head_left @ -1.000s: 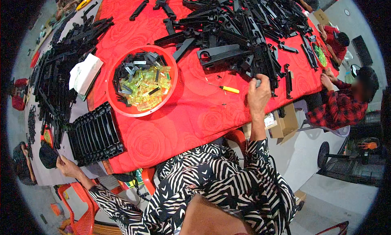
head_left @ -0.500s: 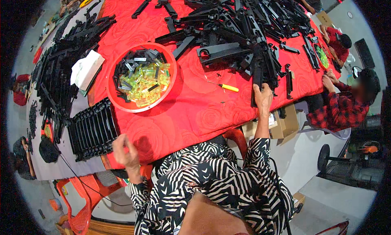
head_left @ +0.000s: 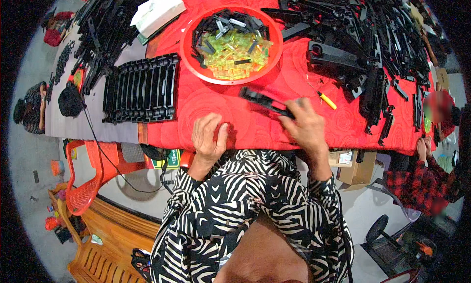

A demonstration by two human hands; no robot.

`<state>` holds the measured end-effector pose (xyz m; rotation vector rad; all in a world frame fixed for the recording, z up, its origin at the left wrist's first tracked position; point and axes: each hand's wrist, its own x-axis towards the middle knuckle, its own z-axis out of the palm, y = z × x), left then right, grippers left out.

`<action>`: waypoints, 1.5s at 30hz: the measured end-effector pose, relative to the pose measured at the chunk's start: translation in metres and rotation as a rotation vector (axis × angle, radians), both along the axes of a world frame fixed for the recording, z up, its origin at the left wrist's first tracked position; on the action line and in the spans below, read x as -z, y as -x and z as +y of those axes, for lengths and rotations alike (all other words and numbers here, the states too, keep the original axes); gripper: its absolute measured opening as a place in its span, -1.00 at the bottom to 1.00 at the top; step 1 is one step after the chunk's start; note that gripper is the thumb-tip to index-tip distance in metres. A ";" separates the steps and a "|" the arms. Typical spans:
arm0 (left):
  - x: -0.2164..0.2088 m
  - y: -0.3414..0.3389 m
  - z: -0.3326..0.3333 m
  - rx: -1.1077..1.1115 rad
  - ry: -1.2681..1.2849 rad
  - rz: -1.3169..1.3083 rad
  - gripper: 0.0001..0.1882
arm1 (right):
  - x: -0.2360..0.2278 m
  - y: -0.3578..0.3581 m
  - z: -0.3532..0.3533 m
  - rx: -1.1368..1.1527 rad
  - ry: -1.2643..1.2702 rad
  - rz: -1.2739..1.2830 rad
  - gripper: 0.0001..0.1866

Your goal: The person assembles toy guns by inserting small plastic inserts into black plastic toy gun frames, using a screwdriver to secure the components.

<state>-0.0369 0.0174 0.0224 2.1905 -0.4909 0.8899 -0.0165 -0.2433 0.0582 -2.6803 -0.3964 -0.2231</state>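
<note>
My right hand (head_left: 305, 125) is closed on one end of a long black plastic part (head_left: 264, 99), whose free end points left over the red tablecloth (head_left: 196, 94). Motion smears the fingers slightly. Left of it, my left hand (head_left: 210, 136) hovers near the table's front edge, fingers loosely curled with the thumb apart and nothing in them. Just beyond both hands stands a red basin (head_left: 183, 50) with small translucent yellow pieces (head_left: 233, 55) and black and grey strips. A neat row of black plastic parts (head_left: 140, 89) lies to the left.
A large heap of black plastic parts (head_left: 353, 38) covers the right back. A yellow-handled screwdriver (head_left: 327, 101) lies near it. At the back left are a tissue pack (head_left: 158, 14) and another black pile (head_left: 105, 28). Co-workers sit at both sides; a red chair (head_left: 93, 170) stands lower left.
My right hand has drawn a black plastic part from the heap and brought it left, in front of me. My left hand has come closer to it. The whole view has shifted leftward.
</note>
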 end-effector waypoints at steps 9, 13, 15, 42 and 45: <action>-0.002 -0.027 0.003 0.040 -0.240 0.222 -0.46 | 0.013 -0.017 0.069 -0.227 0.062 0.223 -0.70; 0.014 -0.033 0.003 0.038 -0.271 0.304 -0.48 | 0.011 -0.021 0.062 -0.195 -0.019 0.155 -0.71; 0.017 -0.034 0.002 0.028 -0.253 0.296 -0.48 | 0.008 -0.026 0.052 -0.106 -0.195 0.015 -0.73; 0.023 -0.029 -0.004 0.003 -0.122 0.282 -0.58 | -0.009 -0.155 0.089 -0.246 0.285 -0.025 -0.79; 0.022 -0.029 -0.004 0.000 -0.120 0.281 -0.57 | -0.009 -0.155 0.084 -0.281 0.220 -0.044 -0.79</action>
